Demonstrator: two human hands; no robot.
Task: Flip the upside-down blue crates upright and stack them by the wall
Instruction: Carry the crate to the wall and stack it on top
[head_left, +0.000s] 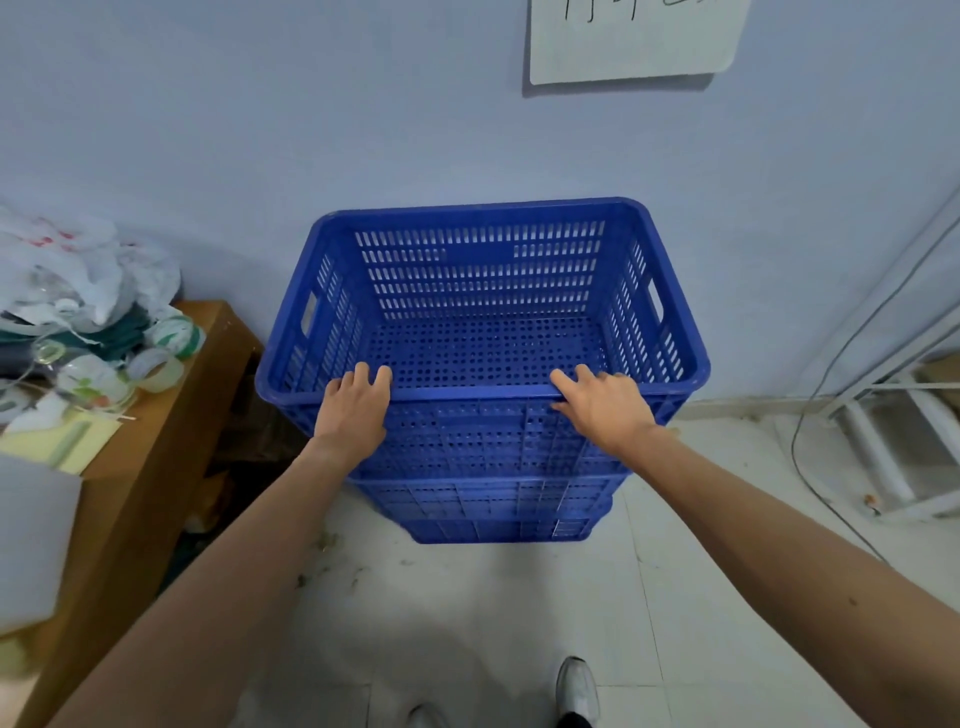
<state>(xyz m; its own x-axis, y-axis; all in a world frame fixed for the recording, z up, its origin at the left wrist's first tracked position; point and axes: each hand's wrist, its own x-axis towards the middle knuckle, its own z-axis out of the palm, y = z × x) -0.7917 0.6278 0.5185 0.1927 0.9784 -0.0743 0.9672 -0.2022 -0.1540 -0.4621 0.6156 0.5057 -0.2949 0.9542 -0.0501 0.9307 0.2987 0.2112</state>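
A stack of blue perforated crates stands upright against the pale wall. The top crate (483, 244) is open side up and empty, and rests nested on lower crates (483, 499). My left hand (353, 405) grips the near rim of the top crate at its left, fingers curled over the edge. On the same rim, further right, my right hand (602, 410) holds on with its fingers hooked inside. Both arms reach forward from the bottom of the view.
A wooden table (156, 447) at the left carries plastic bags (78, 270), tape rolls and papers. White metal frame parts (883, 457) and a grey cable (831, 384) lie at the right. My shoes (576, 691) stand on the tiled floor. A paper sheet (634, 36) hangs on the wall.
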